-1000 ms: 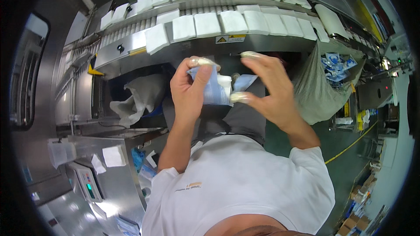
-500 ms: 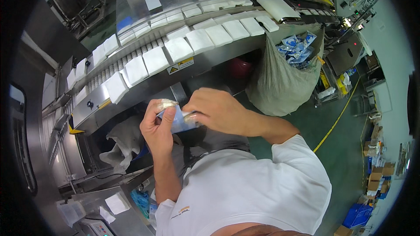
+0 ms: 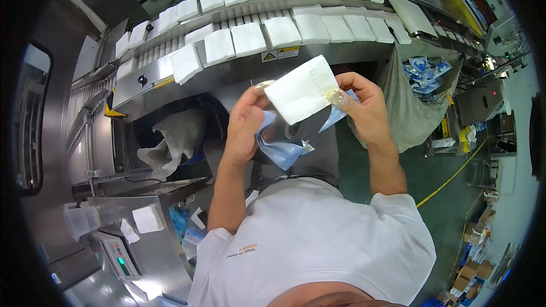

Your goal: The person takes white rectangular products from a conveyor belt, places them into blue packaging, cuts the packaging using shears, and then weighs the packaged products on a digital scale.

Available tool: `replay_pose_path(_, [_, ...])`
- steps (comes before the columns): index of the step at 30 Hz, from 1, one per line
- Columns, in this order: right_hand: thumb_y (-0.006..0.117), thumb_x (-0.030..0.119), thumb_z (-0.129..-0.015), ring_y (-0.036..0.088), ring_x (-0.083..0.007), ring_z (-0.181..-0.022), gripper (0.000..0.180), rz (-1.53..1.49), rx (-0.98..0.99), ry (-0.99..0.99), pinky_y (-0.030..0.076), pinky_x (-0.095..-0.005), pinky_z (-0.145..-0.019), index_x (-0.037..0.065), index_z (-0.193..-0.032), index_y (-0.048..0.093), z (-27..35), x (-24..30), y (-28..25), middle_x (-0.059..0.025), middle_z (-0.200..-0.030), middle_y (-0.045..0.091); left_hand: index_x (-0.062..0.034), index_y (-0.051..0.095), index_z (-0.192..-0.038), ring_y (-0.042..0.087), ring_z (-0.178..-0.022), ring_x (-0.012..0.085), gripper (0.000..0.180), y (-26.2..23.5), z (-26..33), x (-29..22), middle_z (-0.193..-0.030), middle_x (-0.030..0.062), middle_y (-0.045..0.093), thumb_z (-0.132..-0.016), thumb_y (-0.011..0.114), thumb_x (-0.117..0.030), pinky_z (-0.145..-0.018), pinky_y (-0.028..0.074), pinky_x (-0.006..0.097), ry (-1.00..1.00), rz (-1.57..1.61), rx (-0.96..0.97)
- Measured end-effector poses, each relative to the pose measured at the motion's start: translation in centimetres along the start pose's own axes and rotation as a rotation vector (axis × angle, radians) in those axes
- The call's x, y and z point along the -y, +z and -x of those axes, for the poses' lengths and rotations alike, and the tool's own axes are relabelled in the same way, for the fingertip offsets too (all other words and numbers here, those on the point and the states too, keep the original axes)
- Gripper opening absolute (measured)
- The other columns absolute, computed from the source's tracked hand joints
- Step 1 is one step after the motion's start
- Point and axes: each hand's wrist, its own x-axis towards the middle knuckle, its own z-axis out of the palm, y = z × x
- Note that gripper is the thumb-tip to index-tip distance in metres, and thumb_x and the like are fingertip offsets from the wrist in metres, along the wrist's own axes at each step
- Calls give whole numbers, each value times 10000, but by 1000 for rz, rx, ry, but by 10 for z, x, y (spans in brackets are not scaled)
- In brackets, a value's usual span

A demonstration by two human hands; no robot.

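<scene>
Spanning the top, the conveyor [image 3: 355, 52] carries rows of white pads [image 3: 248, 40]. Below it, the left hand [image 3: 243, 128] supports the blue wrapper [image 3: 281, 152] and square pad [image 3: 301, 91]; the right hand [image 3: 368, 108] pinches the square pad's right edge with wrapper film. Opening appears complete; wrapper disposal remains. Versus the earlier frame, the square pad is now exposed.

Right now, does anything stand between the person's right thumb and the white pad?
Only what looks like a clear thumb cover on the right hand, at the right edge of the white pad.
</scene>
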Motion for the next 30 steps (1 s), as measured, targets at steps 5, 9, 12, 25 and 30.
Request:
replay_pose_path(5, [726, 146, -971, 614, -67, -934, 251, 40, 80, 57, 501, -228, -825, -16, -1149, 654, 7, 9, 0, -25, -1033, 681, -5, 655, -1295, 567, -707, 22, 483, 13, 5, 2, -990, 29, 715, -881, 826, -186, -556, 403, 180, 34, -339, -88])
replay_pose_path(9, [695, 150, -993, 622, -80, -936, 260, -90, 76, 8, 526, -247, -826, -35, -1168, 643, 8, 16, 19, -46, -1023, 680, 8, 672, -1249, 496, -577, 20, 438, 15, 5, 3, -879, 17, 688, -892, 812, -205, -485, 371, 189, 37, -398, -93])
replay_pose_path(12, [662, 165, -1019, 643, -92, -907, 265, -101, 187, 59, 549, -256, -793, -49, -1173, 637, 10, 17, 11, -60, -1024, 685, 14, 663, -1247, 468, -519, 19, 450, 19, 7, 2, -831, 17, 675, -902, 805, -237, -452, 361, 188, 5, -380, -91])
replay_pose_path(25, [601, 241, -1063, 670, -138, -977, 399, 41, -25, 13, 576, -306, -808, -8, -1366, 527, 16, -2, -9, -96, -1193, 676, 2, 727, -1149, 651, -725, 137, 340, 22, -6, 17, -909, 70, 718, -848, 821, -122, -593, 509, 262, 534, -955, -196])
replay_pose_path(30, [571, 283, -1077, 654, -173, -1133, 488, -408, 191, 156, 552, -341, -952, -42, -1428, 474, 37, -13, 11, -105, -1254, 660, 34, 716, -1088, 717, -907, 295, 333, 28, -6, 22, -1161, 212, 694, -771, 816, 37, -808, 560, 314, 909, -1329, 153])
